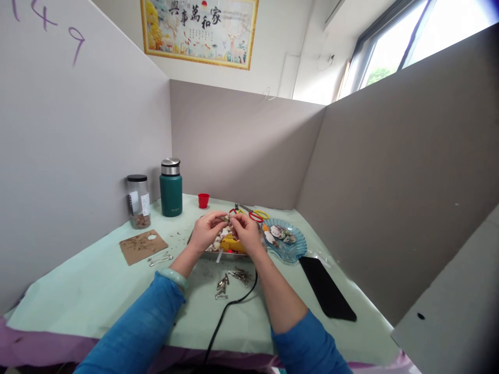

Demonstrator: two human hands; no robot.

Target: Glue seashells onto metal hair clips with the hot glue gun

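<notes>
My left hand [208, 228] and my right hand [246, 232] meet over a shallow metal tray [234, 256]. Both are closed, fingertips pinching a small mottled piece [227, 218], too small and covered to name. Below them in the tray lies a yellow hot glue gun [233, 245], a translucent glue stick [219, 255] poking out of its back. Shells [214, 245] fill the tray around it, partly hidden by my hands. Nearer to me, two small heaps of metal clips [222, 285] rest on the green cloth, beside the black cord [227, 306].
A blue plate [298, 249] holding decorated pieces stands right of the tray, scissors [255, 214] behind it. A black slab [327, 288] lies at right. To the left are a brown board [134, 249], a jar [139, 208], a green flask [170, 192] and a red cup [203, 201].
</notes>
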